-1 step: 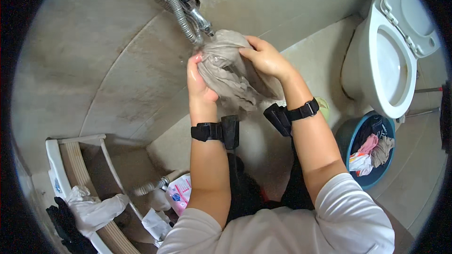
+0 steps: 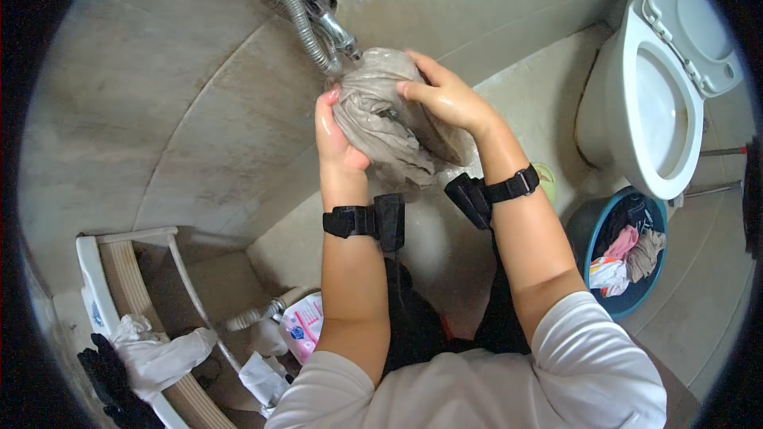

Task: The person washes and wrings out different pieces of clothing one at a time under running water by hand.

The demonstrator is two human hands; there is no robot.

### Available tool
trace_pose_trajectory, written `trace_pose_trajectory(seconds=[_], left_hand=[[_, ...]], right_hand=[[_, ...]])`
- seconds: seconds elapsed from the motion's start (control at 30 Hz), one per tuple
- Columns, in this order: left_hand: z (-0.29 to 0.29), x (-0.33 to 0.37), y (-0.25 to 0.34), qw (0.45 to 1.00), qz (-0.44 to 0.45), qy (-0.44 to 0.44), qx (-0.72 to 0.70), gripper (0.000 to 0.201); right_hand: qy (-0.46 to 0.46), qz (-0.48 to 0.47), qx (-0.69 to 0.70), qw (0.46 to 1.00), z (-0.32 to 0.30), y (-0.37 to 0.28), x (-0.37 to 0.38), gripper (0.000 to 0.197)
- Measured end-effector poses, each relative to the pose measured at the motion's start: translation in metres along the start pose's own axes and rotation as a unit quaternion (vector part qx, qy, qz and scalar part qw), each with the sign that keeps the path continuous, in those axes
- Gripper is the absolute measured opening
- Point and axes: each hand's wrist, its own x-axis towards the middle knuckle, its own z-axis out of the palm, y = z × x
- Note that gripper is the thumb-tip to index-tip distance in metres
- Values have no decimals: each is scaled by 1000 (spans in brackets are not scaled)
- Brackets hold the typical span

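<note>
A wet, greyish-beige cloth (image 2: 377, 103) hangs bunched between my two hands, just below the spout of a chrome tap (image 2: 338, 32). My left hand (image 2: 338, 131) grips its left edge, with the thumb near the top. My right hand (image 2: 445, 95) pinches the upper right of the cloth between thumb and fingers. The cloth looks soaked, and its lower folds sag above the floor. Whether it is a garment or a plain rag I cannot tell.
Flexible metal hoses (image 2: 294, 16) run down beside the tap on the tiled wall. A white toilet (image 2: 628, 111) stands at the right, lid up, with a blue tub (image 2: 576, 230) of clothes before it. At lower left are a rack (image 2: 95, 270), a white cloth (image 2: 163, 353) and a pink-white packet (image 2: 304, 326).
My right hand has shifted slightly up and left, and the cloth's folds have moved a little with it. My left hand stays nearly in place.
</note>
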Motion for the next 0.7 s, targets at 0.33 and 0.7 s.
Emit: trace_pose_trajectory(seconds=[0.33, 0.7], left_hand=[[12, -2, -11, 997, -51, -50, 43, 42], [-15, 5, -11, 964, 116, -59, 233, 55]], right_hand=[[18, 22, -87, 996, -5, -27, -4, 87], [149, 47, 7, 988, 13, -36, -4, 66]])
